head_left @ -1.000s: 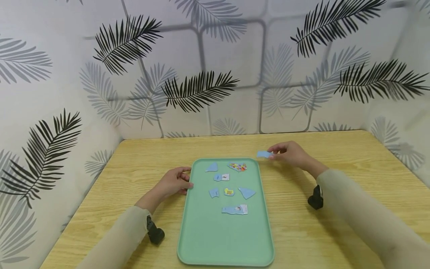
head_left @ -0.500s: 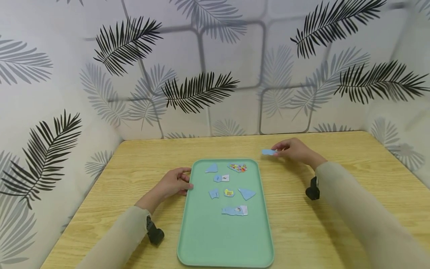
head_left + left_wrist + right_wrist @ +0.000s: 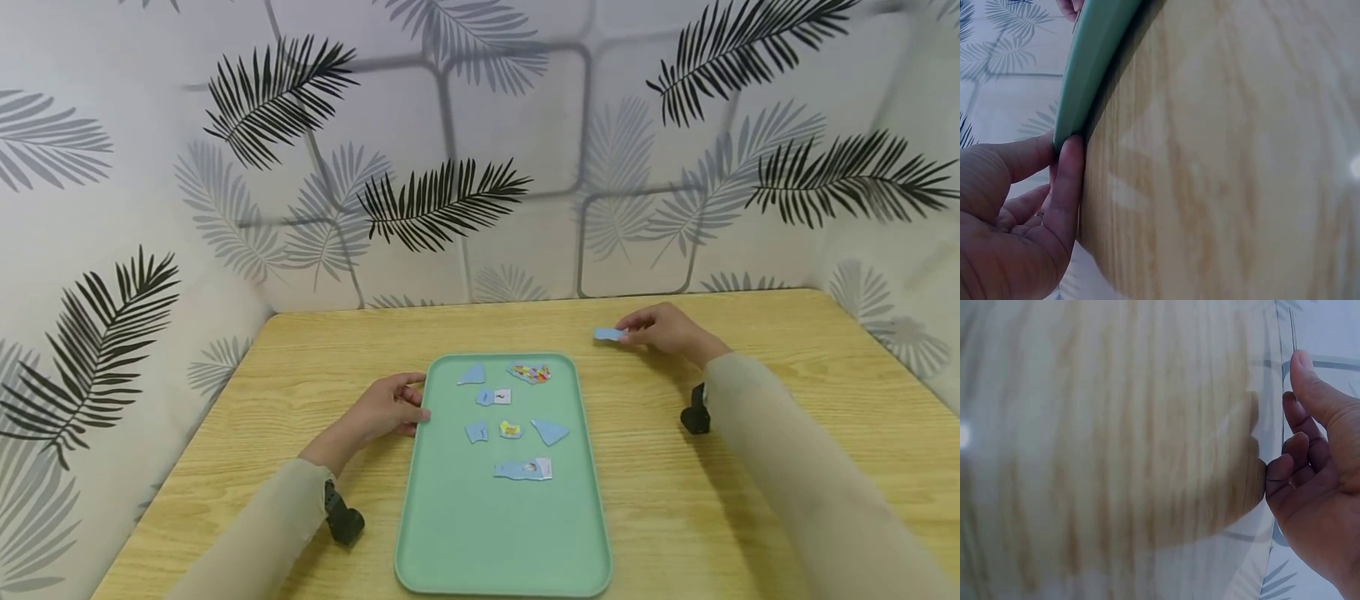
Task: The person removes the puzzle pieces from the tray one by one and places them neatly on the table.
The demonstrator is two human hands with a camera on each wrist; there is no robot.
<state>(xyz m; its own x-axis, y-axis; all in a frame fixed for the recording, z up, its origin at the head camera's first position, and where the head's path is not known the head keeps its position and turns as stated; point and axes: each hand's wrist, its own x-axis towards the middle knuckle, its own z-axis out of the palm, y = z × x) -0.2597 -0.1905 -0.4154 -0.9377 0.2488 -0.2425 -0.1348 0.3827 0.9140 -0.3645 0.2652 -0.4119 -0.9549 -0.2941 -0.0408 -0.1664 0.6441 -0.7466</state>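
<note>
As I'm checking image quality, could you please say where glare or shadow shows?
Head: shadow on the table beside the right sleeve; left wrist: glare at the right edge, dark strip beside the tray; right wrist: glare at the left edge.

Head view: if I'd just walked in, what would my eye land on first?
Probably the green tray on the table, lower middle, with small pieces lying toward its far end. Then the blue piece in the right-hand grip, just off the tray's far right corner. Bold black leaves on the pale wall behind draw the eye too.
</note>
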